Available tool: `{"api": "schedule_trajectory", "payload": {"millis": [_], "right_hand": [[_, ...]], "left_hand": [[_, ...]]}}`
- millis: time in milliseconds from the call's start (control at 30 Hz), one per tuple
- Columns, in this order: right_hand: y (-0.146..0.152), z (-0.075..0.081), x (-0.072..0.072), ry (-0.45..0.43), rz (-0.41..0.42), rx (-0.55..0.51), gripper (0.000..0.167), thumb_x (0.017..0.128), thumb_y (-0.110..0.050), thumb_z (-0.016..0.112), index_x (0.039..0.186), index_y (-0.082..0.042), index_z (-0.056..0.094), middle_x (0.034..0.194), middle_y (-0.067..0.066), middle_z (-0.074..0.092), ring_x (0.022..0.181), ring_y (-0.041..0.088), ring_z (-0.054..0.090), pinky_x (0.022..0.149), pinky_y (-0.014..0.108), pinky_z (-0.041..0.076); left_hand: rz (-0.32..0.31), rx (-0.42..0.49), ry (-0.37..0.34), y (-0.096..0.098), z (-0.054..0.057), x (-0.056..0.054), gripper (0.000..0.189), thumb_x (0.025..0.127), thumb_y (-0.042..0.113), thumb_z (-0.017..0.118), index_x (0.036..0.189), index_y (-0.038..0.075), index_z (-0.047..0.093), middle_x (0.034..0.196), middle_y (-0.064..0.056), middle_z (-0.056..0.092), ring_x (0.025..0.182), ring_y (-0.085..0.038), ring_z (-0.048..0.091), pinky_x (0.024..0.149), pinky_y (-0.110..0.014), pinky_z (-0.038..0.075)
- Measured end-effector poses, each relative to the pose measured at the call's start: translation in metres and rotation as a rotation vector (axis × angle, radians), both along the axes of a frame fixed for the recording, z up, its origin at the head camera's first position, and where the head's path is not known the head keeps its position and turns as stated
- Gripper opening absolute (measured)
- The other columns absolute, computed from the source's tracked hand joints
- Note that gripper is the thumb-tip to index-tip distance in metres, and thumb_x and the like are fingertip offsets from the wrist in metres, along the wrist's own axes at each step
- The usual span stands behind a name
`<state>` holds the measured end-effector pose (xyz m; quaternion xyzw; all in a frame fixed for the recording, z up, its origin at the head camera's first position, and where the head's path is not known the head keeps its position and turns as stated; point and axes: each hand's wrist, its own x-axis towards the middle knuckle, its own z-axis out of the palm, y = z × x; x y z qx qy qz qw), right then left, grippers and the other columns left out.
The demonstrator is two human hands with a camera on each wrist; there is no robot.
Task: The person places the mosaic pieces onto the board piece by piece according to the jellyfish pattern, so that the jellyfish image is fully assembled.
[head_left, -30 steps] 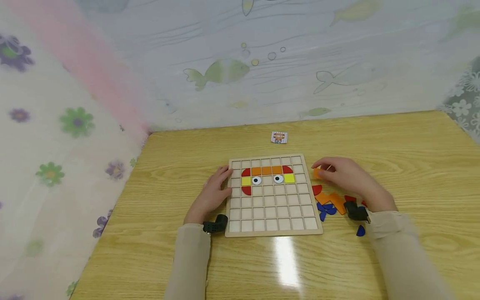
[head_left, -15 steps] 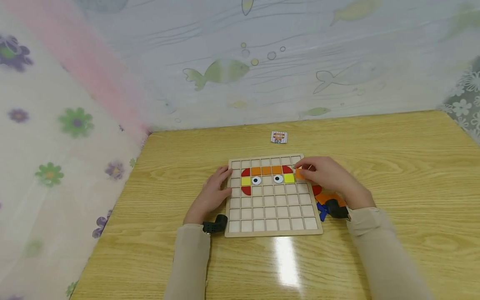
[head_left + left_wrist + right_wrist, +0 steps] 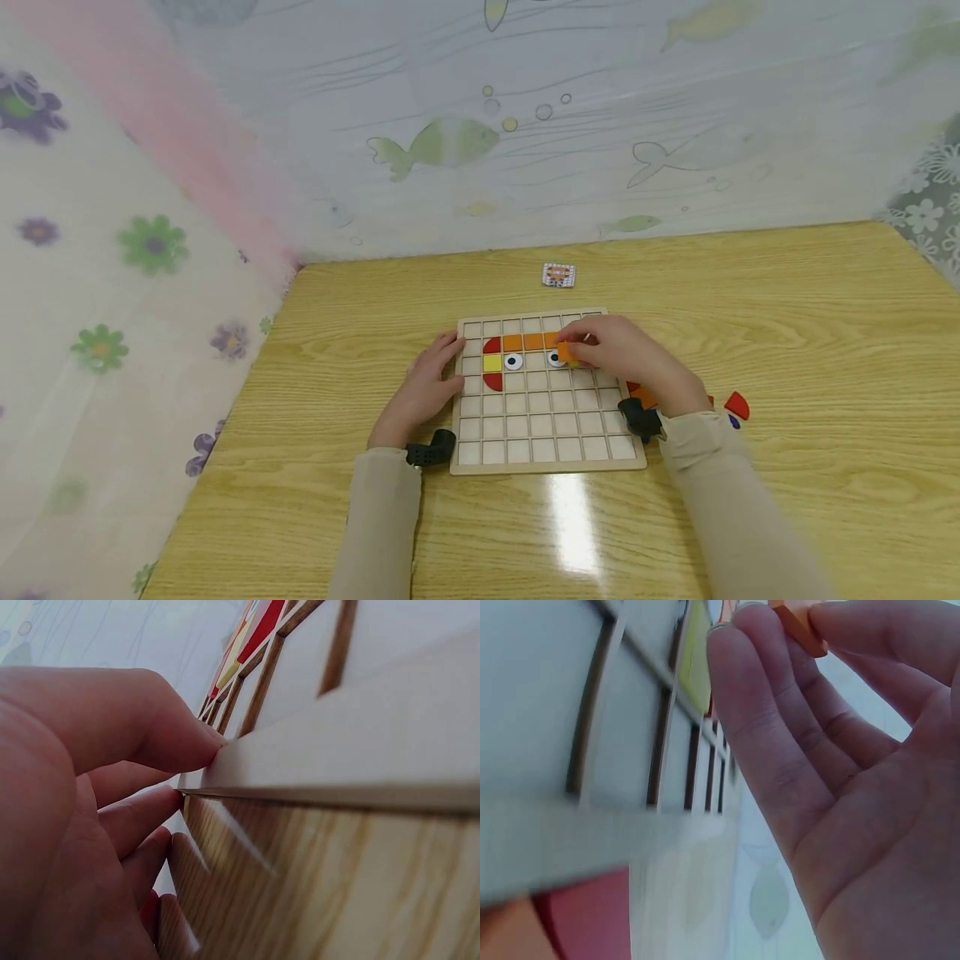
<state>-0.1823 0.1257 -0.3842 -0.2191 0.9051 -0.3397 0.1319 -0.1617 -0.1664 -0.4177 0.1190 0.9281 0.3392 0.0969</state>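
A wooden grid board point(image 3: 519, 450) lies on the table with flat coloured pieces set in its upper cells. My left hand point(image 3: 426, 385) rests at the board's left edge, its thumb point(image 3: 184, 742) and fingertips touching the rim. Over the upper right of the grid, my right hand point(image 3: 626, 354) pinches an orange square tile point(image 3: 567, 351) between thumb and fingers. Beneath it, a round eye piece point(image 3: 553, 359) is partly covered. On the left side sit a red quarter-round point(image 3: 492, 344), a yellow square point(image 3: 492, 362) and another eye piece point(image 3: 513, 361).
A small printed pattern card point(image 3: 558, 275) lies beyond the board. Loose pieces lie right of the board, partly hidden by my right wrist and its black camera point(image 3: 640, 418); a red piece point(image 3: 737, 405) shows there. A patterned wall borders the table's far side.
My right hand has carried the orange square tile leftward from beside the board to above the upper right cells. My left hand has stayed at the left edge.
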Motion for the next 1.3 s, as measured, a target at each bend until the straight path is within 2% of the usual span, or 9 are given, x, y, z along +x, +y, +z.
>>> {"api": "schedule_trajectory", "payload": {"millis": [200, 400, 767, 1067, 1300], "right_hand": [[-0.013, -0.004, -0.001, 0.049, 0.028, 0.023, 0.029, 0.085, -0.011, 0.048, 0.109, -0.016, 0.065, 0.078, -0.004, 0.058, 0.067, 0.014, 0.047, 0.067, 0.030, 0.039], [-0.030, -0.005, 0.001, 0.078, 0.032, 0.034, 0.023, 0.085, -0.013, 0.052, 0.104, -0.016, 0.065, 0.084, -0.005, 0.060, 0.075, 0.013, 0.051, 0.071, 0.031, 0.042], [-0.054, -0.006, 0.010, 0.074, -0.018, 0.055, 0.010, 0.085, -0.017, 0.058, 0.091, -0.020, 0.066, 0.080, -0.008, 0.059, 0.074, 0.012, 0.051, 0.069, 0.029, 0.043], [-0.066, -0.007, 0.016, 0.124, -0.023, 0.050, 0.006, 0.082, -0.016, 0.062, 0.087, -0.017, 0.066, 0.078, -0.009, 0.060, 0.072, 0.010, 0.053, 0.069, 0.028, 0.044], [-0.072, -0.008, 0.018, 0.111, -0.065, 0.072, 0.005, 0.082, -0.017, 0.063, 0.086, -0.017, 0.066, 0.079, -0.008, 0.060, 0.072, 0.011, 0.052, 0.068, 0.028, 0.043]], "left_hand": [[-0.010, 0.008, 0.000, -0.001, -0.001, 0.000, 0.058, 0.085, 0.015, 0.049, 0.141, 0.014, 0.030, 0.147, 0.001, 0.019, 0.135, -0.015, 0.005, 0.105, -0.048, 0.003], [-0.015, 0.002, -0.002, -0.002, -0.003, -0.002, 0.059, 0.085, 0.014, 0.049, 0.141, 0.013, 0.029, 0.147, 0.002, 0.018, 0.135, -0.013, 0.004, 0.106, -0.045, 0.003], [-0.011, 0.001, 0.003, -0.001, -0.003, -0.002, 0.059, 0.086, 0.014, 0.049, 0.141, 0.013, 0.029, 0.147, 0.002, 0.018, 0.135, -0.015, 0.005, 0.107, -0.044, 0.003], [-0.007, 0.000, 0.015, -0.001, -0.003, -0.002, 0.059, 0.085, 0.014, 0.051, 0.141, 0.012, 0.029, 0.147, 0.001, 0.019, 0.135, -0.016, 0.005, 0.107, -0.042, 0.004], [-0.008, 0.006, 0.007, -0.001, -0.002, -0.002, 0.060, 0.085, 0.014, 0.051, 0.140, 0.012, 0.030, 0.147, 0.000, 0.019, 0.135, -0.016, 0.004, 0.107, -0.043, 0.003]]}}
